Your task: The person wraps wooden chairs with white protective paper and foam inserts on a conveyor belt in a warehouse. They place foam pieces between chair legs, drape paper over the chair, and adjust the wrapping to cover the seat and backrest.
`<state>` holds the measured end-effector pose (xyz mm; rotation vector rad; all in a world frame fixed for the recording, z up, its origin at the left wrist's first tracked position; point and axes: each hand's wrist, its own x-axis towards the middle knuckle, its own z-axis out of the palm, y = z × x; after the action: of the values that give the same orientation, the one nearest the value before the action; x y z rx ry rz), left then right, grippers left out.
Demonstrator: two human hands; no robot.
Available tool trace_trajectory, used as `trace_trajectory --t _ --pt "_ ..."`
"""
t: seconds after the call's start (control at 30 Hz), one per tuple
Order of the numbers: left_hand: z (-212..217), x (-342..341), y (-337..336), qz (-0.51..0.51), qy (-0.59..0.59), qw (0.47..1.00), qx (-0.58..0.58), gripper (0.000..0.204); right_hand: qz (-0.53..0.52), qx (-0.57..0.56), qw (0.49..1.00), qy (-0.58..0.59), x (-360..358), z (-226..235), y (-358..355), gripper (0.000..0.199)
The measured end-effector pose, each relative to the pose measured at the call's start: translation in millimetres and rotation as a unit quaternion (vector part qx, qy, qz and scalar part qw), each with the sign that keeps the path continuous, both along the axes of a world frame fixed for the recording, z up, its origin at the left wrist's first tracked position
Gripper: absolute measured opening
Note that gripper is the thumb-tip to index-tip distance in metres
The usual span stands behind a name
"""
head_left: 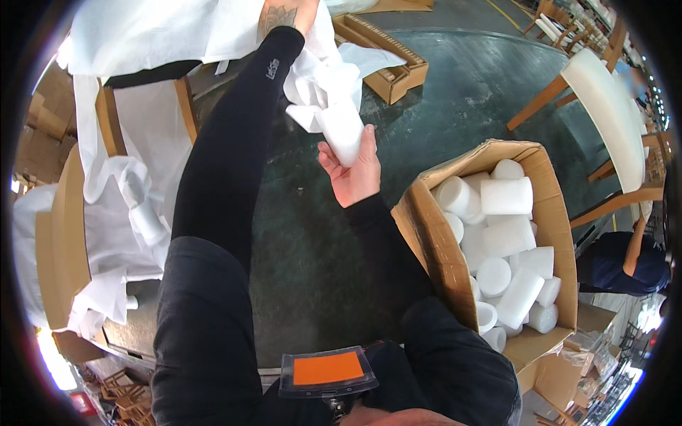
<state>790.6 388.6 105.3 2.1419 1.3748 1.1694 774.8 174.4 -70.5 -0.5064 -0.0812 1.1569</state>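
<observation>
In my right hand point(355, 174) is the near end of a white foam sleeve point(342, 131), with thumb and fingers curled around it. The sleeve's far end meets loose white wrapping sheet point(305, 82), so what is inside cannot be seen. My left hand point(288, 15) reaches to the top edge, beside the white sheet; its fingers are out of view. Left of my arm, a wooden chair frame point(111, 124) is draped in the same sheet. Another white foam sleeve point(148, 224) covers the end of a wrapped part there.
An open cardboard box point(455, 284) full of white foam sleeves point(508, 234) stands on the dark green table point(469, 92), right of my right arm. A shallow cardboard tray point(398, 82) lies farther back. At right are a light-seated chair point(604, 106) and a person point(625, 263).
</observation>
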Motion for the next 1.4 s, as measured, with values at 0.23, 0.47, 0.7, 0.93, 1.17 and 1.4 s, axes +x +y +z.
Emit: trace_trajectory --t 0.23,0.47,0.7,0.93,1.17,1.4 --pt "-2 -5 -11 0.019 -0.02 1.0 -0.008 0.075 -0.053 -0.14 0.919 0.364 -7 -98 -46 0.081" --pt "-28 -5 -38 0.041 -0.085 0.995 -0.018 0.079 -0.013 -0.035 0.991 0.132 26 -33 20 0.069" --pt "-54 -4 -85 0.14 -0.046 0.986 0.078 0.081 0.019 -0.324 0.944 -0.06 -60 -124 -137 0.027" --pt "-107 -13 -160 0.069 -0.102 0.99 0.065 0.055 -0.021 -0.109 0.82 -0.561 -102 35 -293 0.012" --pt "-181 -36 -223 -0.021 -0.08 0.99 0.11 0.049 0.022 -0.377 0.334 -0.864 -13 152 -413 0.075" --pt "-212 -59 -285 -0.028 -0.055 0.992 0.108 0.05 0.171 -0.326 0.368 -0.854 84 105 -386 0.041"
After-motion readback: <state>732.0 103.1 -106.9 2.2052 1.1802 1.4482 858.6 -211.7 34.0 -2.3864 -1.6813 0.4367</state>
